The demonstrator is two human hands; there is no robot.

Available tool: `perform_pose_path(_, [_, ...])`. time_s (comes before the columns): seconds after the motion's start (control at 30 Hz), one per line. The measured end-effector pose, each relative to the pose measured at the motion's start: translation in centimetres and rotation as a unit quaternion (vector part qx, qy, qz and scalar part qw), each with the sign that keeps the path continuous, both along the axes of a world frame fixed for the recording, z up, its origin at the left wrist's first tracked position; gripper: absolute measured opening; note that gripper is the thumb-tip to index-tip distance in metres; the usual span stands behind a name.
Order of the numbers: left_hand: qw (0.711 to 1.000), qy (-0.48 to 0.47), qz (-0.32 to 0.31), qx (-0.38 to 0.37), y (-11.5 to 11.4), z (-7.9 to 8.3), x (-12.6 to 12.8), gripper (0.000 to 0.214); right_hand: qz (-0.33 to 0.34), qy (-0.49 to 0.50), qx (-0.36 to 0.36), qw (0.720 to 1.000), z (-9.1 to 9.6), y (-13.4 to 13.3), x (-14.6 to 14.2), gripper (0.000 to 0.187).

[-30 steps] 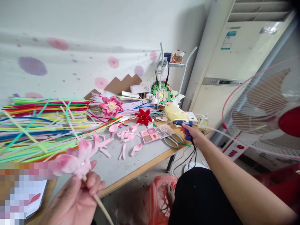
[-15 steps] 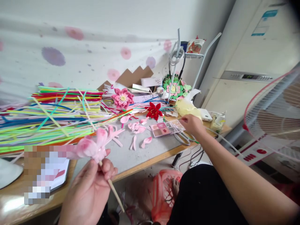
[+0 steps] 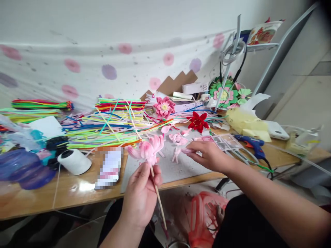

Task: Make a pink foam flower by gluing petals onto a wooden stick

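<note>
My left hand (image 3: pixel 143 189) is closed around the thin wooden stick (image 3: pixel 159 196) of a fuzzy pink flower (image 3: pixel 146 150), which it holds upright over the table's front edge. Over the grey mat (image 3: pixel 165 175), my right hand (image 3: pixel 207 154) has its thumb and fingers pinched at a loose pink petal (image 3: pixel 185 151), partly covered by the fingers. More loose pink petals (image 3: pixel 178 138) lie just behind it. Right of this hand are a palette (image 3: pixel 227 142) with square compartments and a blue and orange glue gun (image 3: pixel 252 144).
Bundles of coloured pipe cleaners (image 3: pixel 103 127) cover the back left. A phone (image 3: pixel 110 168) and a white thread cone (image 3: pixel 74 161) lie in front of them. Behind the mat sit a pink flower (image 3: pixel 164 107) and a red flower (image 3: pixel 198 121). A red plastic stool (image 3: pixel 204 217) stands below.
My right hand has come left from beyond the palette to the loose petal, and the glue gun now shows. The view has turned left. My left hand still holds the flower.
</note>
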State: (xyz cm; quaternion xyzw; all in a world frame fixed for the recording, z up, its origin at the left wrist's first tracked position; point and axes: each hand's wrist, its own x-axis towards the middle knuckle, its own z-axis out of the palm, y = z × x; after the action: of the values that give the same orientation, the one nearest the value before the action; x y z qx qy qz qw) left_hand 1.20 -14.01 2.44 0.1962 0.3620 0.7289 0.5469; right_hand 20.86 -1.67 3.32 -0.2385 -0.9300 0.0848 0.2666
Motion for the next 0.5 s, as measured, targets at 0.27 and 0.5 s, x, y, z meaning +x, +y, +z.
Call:
perform_pose_path(0.27, [0.997,0.070,-0.016,0.019,0.1,-0.4,1.3,0.015,0.104,0.136,0.000,0.985,4.0,-4.1,-1.7,0.008])
perform_pose_path(0.5, [0.996,0.082,-0.026,0.010,0.0,-0.4,1.9,0.016,0.110,0.132,0.036,0.984,4.3,-4.4,-1.6,0.011])
